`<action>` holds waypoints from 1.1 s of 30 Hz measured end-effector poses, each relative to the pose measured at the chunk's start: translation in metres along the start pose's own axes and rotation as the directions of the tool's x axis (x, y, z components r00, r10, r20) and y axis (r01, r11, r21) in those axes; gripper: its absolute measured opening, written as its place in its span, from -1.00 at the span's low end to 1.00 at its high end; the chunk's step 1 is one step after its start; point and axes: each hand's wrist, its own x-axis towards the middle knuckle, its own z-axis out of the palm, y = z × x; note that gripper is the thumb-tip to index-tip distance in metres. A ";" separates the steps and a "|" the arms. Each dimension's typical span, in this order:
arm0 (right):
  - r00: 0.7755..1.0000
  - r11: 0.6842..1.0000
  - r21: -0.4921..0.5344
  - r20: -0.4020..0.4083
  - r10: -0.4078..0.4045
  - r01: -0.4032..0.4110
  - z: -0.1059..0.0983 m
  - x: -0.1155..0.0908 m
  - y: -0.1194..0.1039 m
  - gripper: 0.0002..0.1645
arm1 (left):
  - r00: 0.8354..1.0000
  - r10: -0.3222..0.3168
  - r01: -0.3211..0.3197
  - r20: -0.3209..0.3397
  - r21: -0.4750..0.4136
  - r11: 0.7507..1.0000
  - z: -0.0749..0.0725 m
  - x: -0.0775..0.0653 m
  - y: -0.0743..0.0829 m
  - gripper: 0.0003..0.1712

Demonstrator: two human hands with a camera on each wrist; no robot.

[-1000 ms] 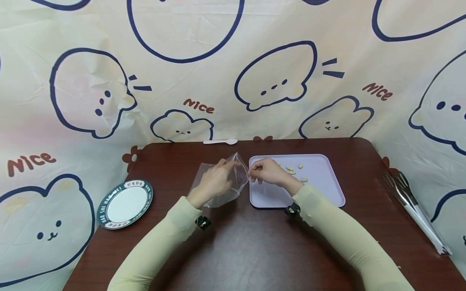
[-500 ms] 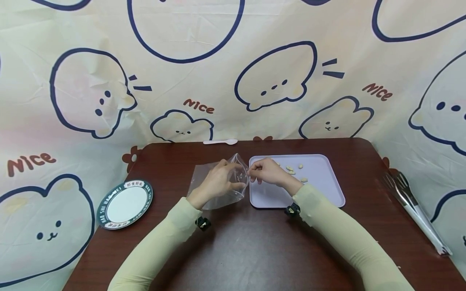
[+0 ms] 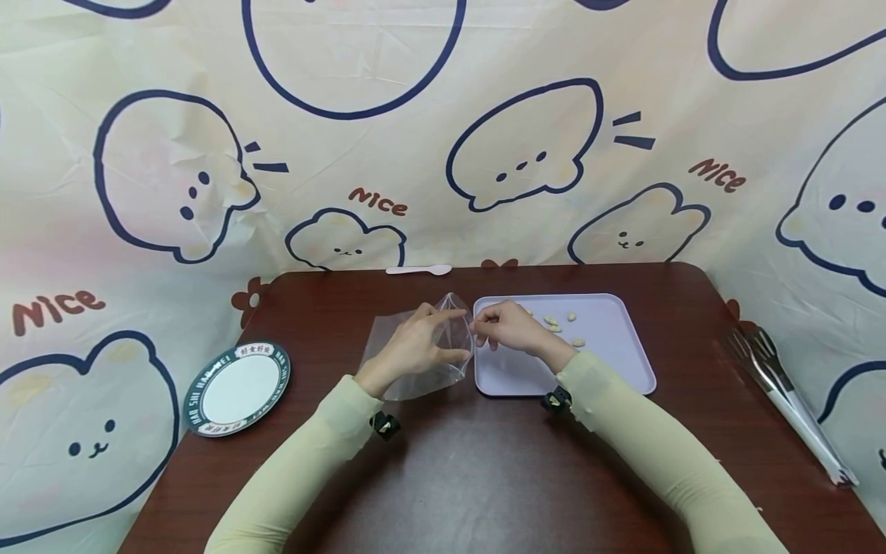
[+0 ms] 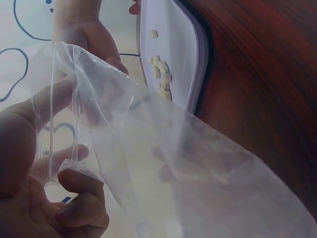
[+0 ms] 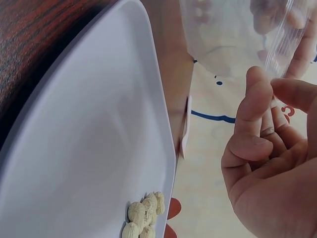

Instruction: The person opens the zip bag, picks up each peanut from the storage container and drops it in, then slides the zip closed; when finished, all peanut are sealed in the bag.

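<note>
A clear plastic bag (image 3: 448,375) with ridged lines along its mouth is held up left of the tray. My left hand (image 3: 410,346) has thumb and forefinger spread apart at its mouth, stretching it wide. In the left wrist view the lower fingers (image 4: 83,208) bend beside the film. My right hand (image 3: 511,327), over the tray's left edge, pinches the bag's rim between thumb and forefinger, as the right wrist view shows. Peanuts in their shells (image 5: 143,215) lie on the pale lilac tray (image 3: 619,377), several of them near its far side.
At the left table edge lies a plate (image 3: 238,391) with a green lettered rim. A white plastic spoon (image 3: 418,270) rests along the back edge. Metal tongs (image 3: 796,412) lie at the right edge. A patterned cloth (image 3: 526,61) hangs behind the brown table (image 3: 471,477).
My left thumb and forefinger have spread apart, widening the bag's mouth, and the bag has shifted slightly. My right hand stays in place at the rim.
</note>
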 end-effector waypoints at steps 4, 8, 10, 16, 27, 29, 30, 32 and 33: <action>1.000 1.000 -0.006 -0.004 0.021 -0.021 -0.003 -0.003 0.000 -0.71 | 1.000 0.002 -0.002 -0.002 0.008 1.000 -0.001 0.000 -0.001 -0.08; 0.999 0.999 0.029 -0.009 0.043 -0.043 -0.010 -0.005 0.004 -0.64 | 1.000 0.000 0.000 -0.012 0.007 1.000 -0.004 0.000 -0.002 -0.06; 0.999 0.998 0.038 -0.017 0.048 -0.047 -0.014 -0.006 0.006 -0.62 | 1.000 0.005 -0.005 -0.018 0.004 1.000 -0.006 0.000 -0.003 -0.05; 0.996 0.998 0.026 -0.056 0.065 -0.063 -0.027 -0.011 0.013 -0.65 | 0.999 0.023 -0.024 -0.025 -0.034 0.999 -0.011 -0.001 -0.003 -0.04; 0.992 0.994 0.040 -0.078 0.101 -0.099 -0.044 -0.019 0.035 -0.71 | 0.998 0.043 -0.050 -0.046 -0.164 0.985 -0.018 -0.002 -0.005 -0.06; 0.990 0.993 0.027 -0.080 0.117 -0.115 -0.047 -0.021 0.041 -0.72 | 0.997 0.050 -0.059 -0.053 -0.180 0.982 -0.019 -0.002 -0.005 -0.07; 0.989 0.992 0.015 -0.082 0.126 -0.125 -0.048 -0.021 0.043 -0.72 | 0.997 0.052 -0.062 -0.056 -0.189 0.980 -0.020 -0.002 -0.006 -0.07; 0.986 0.990 -0.002 -0.088 0.142 -0.143 -0.050 -0.022 0.049 -0.73 | 0.996 0.059 -0.071 -0.064 -0.203 0.977 -0.021 -0.002 -0.006 -0.08; 0.984 0.988 -0.011 -0.094 0.151 -0.153 -0.051 -0.023 0.051 -0.75 | 0.996 0.062 -0.075 -0.067 -0.207 0.975 -0.021 -0.002 -0.006 -0.09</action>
